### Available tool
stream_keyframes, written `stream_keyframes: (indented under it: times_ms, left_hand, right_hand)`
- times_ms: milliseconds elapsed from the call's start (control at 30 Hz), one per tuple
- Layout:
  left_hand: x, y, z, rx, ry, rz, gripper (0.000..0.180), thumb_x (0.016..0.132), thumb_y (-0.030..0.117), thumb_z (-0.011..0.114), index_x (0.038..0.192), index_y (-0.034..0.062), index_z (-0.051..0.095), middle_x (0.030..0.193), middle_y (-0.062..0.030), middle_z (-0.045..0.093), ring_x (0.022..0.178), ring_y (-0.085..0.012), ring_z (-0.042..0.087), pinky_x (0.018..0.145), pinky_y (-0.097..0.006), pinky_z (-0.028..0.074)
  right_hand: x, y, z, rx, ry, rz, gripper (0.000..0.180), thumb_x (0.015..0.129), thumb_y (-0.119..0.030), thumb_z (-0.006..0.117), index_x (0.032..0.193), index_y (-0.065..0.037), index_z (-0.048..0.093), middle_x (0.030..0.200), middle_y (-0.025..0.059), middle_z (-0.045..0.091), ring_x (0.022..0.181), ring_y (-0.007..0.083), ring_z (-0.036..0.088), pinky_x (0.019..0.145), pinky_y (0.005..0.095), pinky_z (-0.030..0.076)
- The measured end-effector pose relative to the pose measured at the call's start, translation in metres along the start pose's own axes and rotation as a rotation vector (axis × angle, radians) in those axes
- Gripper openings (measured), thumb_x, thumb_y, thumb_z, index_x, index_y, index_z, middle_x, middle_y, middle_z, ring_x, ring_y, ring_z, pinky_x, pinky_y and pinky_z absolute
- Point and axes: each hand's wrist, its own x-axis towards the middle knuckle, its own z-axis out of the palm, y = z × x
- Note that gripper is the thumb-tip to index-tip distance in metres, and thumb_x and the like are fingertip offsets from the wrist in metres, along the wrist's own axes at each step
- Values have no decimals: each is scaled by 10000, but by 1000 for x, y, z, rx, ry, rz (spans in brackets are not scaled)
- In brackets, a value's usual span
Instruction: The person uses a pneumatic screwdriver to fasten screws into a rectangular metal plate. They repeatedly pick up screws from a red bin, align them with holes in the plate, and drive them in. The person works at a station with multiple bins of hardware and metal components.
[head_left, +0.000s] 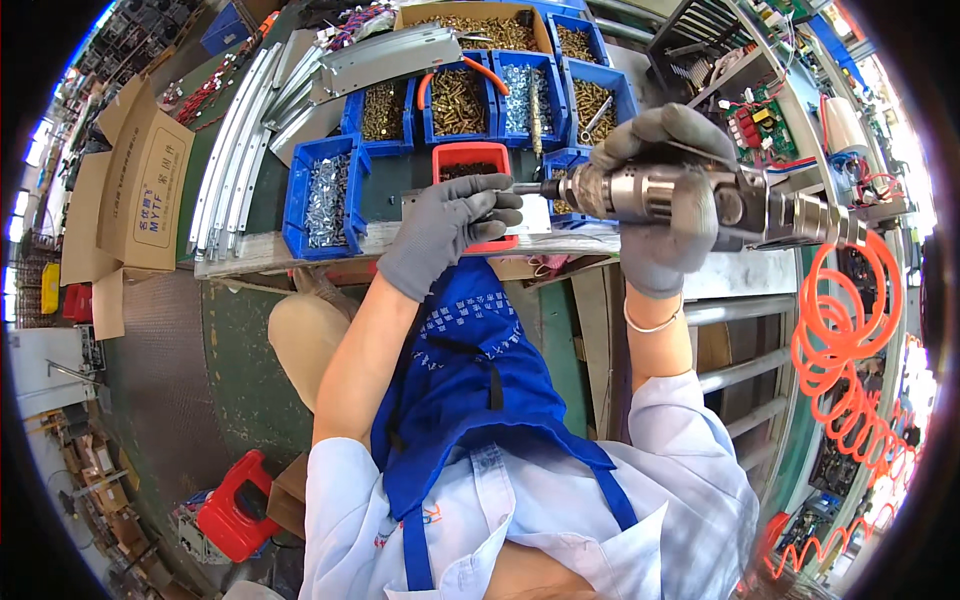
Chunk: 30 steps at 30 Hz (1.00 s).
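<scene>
A: Your right hand is closed around the body of the pneumatic screwdriver, and you hold it level. Its bit points to your left hand. That hand is closed on a small piece at the tip of the bit. I cannot tell what the piece is; the glove hides it.

B: So which step is this?

A: I judge that you are setting a fastener on the bit, or driving one into the grey metal strip by your left fingers. The next move needs the bit to stay straight on the fastener, with your left fingers out of its way.

B: And the containers?

A: The red bin lies just behind your left hand; its contents look dark and small. The blue bin at the left holds silver screws. The blue bins behind hold brass-coloured screws, and one holds silver ones. The orange coiled hose hangs at your right.
</scene>
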Motion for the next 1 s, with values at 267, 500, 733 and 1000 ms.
stream_keyframes:
  times_ms: [267,500,733,1000]
  left_hand:
    - [-11,0,9,14,65,-21,345,948,185,558,1215,-33,546,1036,-121,661,851,-152,675,563,-154,543]
    - [-12,1,20,-111,140,9,292,954,155,539,1191,-15,559,1021,-138,652,842,-160,681,540,-147,532]
    - [-12,-8,-3,-96,-8,22,290,931,139,577,1169,-26,567,951,-112,662,740,-101,653,559,-162,553]
    - [-14,-1,21,-10,189,-6,252,924,220,607,1054,4,608,830,-49,633,607,-49,555,451,-127,434]
  right_hand:
    - [-15,-3,0,-13,34,-18,443,840,-267,650,1192,-38,510,1048,143,604,883,232,618,750,397,552]
    - [-17,-5,-2,3,-11,-51,410,854,-266,590,1198,-47,559,1072,141,609,907,238,589,781,388,510]
    - [-16,-7,-1,-15,17,-68,420,851,-276,591,1201,-46,558,1074,140,608,911,244,582,786,386,502]
    - [-17,0,-1,48,63,-18,395,870,-236,602,1192,-42,481,1046,147,592,881,243,624,777,433,557]
